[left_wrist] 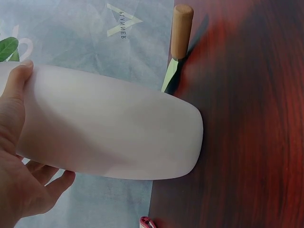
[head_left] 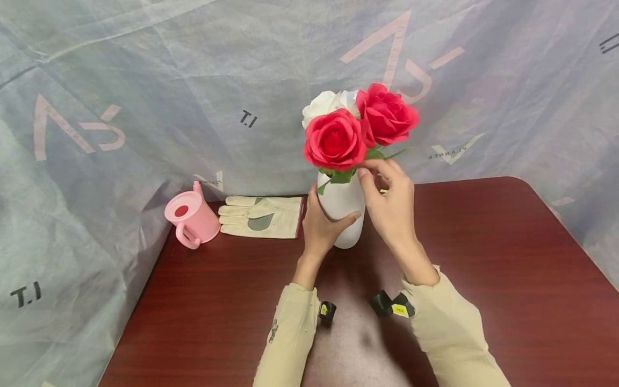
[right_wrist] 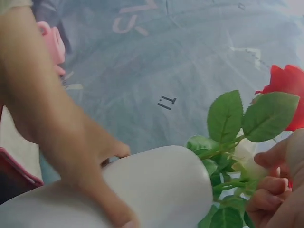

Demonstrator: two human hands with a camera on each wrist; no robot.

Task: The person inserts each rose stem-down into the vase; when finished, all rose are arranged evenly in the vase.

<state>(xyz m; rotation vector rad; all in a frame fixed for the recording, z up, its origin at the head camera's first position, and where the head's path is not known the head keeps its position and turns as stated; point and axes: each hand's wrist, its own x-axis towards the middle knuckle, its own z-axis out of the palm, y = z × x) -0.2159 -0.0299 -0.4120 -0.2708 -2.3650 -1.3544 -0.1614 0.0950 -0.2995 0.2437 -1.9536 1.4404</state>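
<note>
At the table's [head_left: 483, 279] middle, the left hand [head_left: 321, 228] wraps the smooth, probably slippery and breakable white vase [head_left: 340, 207] from nine o'clock, while the right hand [head_left: 389, 201] pinches the light, bendy rose stems [right_wrist: 228, 185] at its mouth, best held low.

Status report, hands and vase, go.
Left hand grips the white vase, upright on the table. Right hand pinches rose stems at the vase mouth. Three roses in. Nothing obstructing.
</note>
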